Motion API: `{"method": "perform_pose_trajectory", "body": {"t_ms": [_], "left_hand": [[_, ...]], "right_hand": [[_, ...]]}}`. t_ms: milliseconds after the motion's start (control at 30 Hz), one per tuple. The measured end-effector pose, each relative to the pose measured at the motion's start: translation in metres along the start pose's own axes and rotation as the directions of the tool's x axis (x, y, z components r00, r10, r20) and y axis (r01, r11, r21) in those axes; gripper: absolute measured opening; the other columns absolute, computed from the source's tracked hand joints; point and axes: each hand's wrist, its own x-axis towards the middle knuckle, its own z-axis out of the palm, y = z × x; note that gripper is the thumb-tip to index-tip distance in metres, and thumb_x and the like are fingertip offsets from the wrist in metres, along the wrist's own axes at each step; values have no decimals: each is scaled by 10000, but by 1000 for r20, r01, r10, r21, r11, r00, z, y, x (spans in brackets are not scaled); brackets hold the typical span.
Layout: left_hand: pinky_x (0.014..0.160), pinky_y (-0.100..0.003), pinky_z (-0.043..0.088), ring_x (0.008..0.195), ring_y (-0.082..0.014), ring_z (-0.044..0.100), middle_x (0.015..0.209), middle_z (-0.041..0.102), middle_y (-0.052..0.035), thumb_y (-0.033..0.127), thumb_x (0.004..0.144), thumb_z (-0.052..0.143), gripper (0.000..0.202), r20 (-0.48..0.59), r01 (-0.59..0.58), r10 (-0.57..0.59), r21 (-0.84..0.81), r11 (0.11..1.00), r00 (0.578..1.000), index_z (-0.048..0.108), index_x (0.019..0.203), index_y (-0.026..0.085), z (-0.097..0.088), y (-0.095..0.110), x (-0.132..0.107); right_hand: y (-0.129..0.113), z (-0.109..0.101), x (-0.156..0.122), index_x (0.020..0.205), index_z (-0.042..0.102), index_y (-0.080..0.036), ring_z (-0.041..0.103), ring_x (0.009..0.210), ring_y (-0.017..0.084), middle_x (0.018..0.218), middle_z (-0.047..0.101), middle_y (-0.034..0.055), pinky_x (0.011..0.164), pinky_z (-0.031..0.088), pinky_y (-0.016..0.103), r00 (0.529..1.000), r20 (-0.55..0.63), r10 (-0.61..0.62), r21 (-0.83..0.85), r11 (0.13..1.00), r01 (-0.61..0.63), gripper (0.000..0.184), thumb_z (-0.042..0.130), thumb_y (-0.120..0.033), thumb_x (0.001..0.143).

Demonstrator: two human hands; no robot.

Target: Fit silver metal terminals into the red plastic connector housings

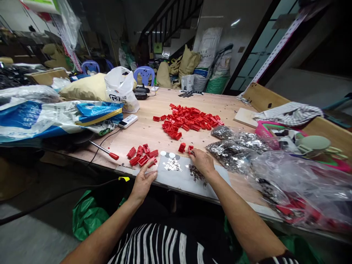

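Note:
My left hand (143,180) lies at the table's near edge, fingers stretched out beside a small group of red plastic parts (141,155). My right hand (202,161) is closed in a pinch on a red plastic part (190,149), next to another red piece (182,147). Between the hands lies a grey-white pad (180,178) with small heaps of tiny metal pieces (172,165). A big pile of red parts (189,121) sits further back on the wooden table (148,132).
Clear bags of metal pieces (238,145) and crumpled plastic (297,183) lie to the right. Blue-and-white sacks (41,117), a white bag (119,88), a remote (128,121) and a red-handled screwdriver (106,151) lie to the left. A green bag (86,214) hangs below the table edge.

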Motion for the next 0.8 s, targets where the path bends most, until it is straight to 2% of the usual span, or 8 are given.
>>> {"method": "perform_pose_trajectory", "body": {"t_ms": [100,200,333,400,467,567,667,800], "left_hand": [[887,-351,511,962,-196,647,1266,588,-99,297,768,669,458,26,-82,79,126,989,997,578,1209,218,2,-6,-4],[839,-349,532,944,-195,650,1219,603,-101,270,812,618,426,128,-229,198,302,926,972,559,1231,223,9,-10,-11],[896,-382,512,1101,-227,577,1254,571,-96,228,811,629,516,333,-520,401,481,706,853,494,1308,255,23,-11,-19],[969,-407,470,1134,-229,553,1212,592,-96,201,824,608,449,401,-604,453,499,621,796,539,1265,243,27,-11,-21],[995,-407,450,1125,-223,560,1172,614,-96,170,836,576,379,431,-627,457,481,613,778,584,1210,230,28,-10,-23],[991,-399,450,1101,-225,581,1161,634,-85,169,824,588,352,386,-510,366,398,763,847,605,1172,221,28,-7,-27],[946,-400,480,1037,-222,620,1107,667,-79,230,821,623,329,301,-157,111,134,978,947,595,1148,207,27,-2,-30],[888,-415,515,983,-215,636,1048,676,-83,256,806,666,343,292,239,-155,-280,930,944,573,1126,178,26,7,-31]], "right_hand": [[-3,-8,-10,945,633,-195,622,862,213,960,696,83,697,406,279,1000,-21,-7,28,1000,8,180,494,-296,893],[-15,-16,-38,919,634,-205,611,771,178,852,691,34,667,405,255,998,-15,-62,253,965,64,197,506,-350,888],[-45,-15,-89,825,637,-191,565,677,140,732,637,-11,631,407,229,970,77,-229,670,732,119,217,541,-382,861],[-55,-11,-107,816,629,-186,557,689,135,738,631,-16,648,415,227,966,104,-236,746,662,81,198,537,-356,861],[-55,-8,-114,819,623,-186,558,705,138,750,632,-14,657,421,230,963,125,-240,772,633,58,214,516,-362,872],[-37,-7,-104,869,629,-197,583,752,155,804,654,3,694,428,249,965,127,-228,711,699,72,229,497,-383,881],[-11,-10,-82,893,634,-204,599,835,186,919,674,41,730,412,282,997,60,-49,413,911,20,175,501,-316,870],[5,-11,-58,929,638,-210,598,876,207,1005,660,62,659,374,282,995,67,74,74,994,-79,186,471,-279,885]]}}
